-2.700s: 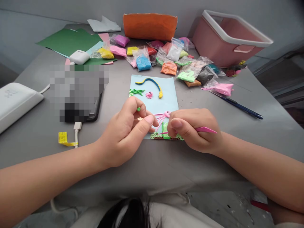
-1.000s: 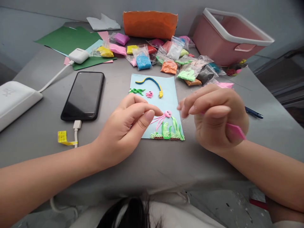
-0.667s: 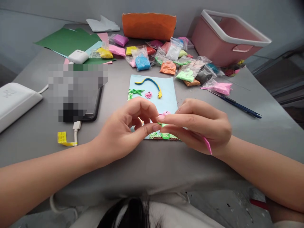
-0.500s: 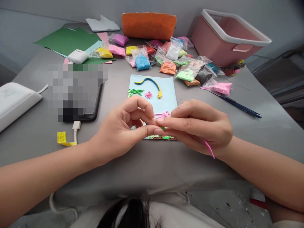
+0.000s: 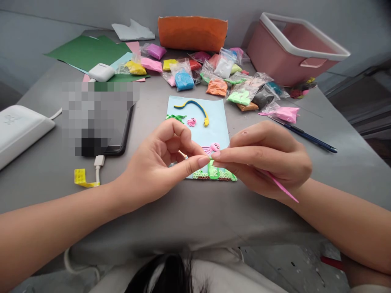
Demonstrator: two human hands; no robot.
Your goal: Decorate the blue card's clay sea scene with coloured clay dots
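Note:
My left hand is closed in a pinch, thumb against forefinger. Its tips meet those of my right hand over the lower part of a light-blue card. A small bit of green clay shows between the fingertips, mostly covered. A thin pink clay tool lies across my right palm, its tapered end sticking out below. On the card are a pink clay jellyfish, a small pink octopus, a blue-and-yellow clay snake and green clay weed. My fingers hide part of the card.
Several bags of coloured clay lie behind the card. A pink bin and an orange box stand at the back. To the left are a phone and a white device; a dark-blue pen lies right.
My right hand has shifted right and turned slightly, so more of the pink tool shows. The fingertips have drawn apart a little, uncovering more of the card's lower edge.

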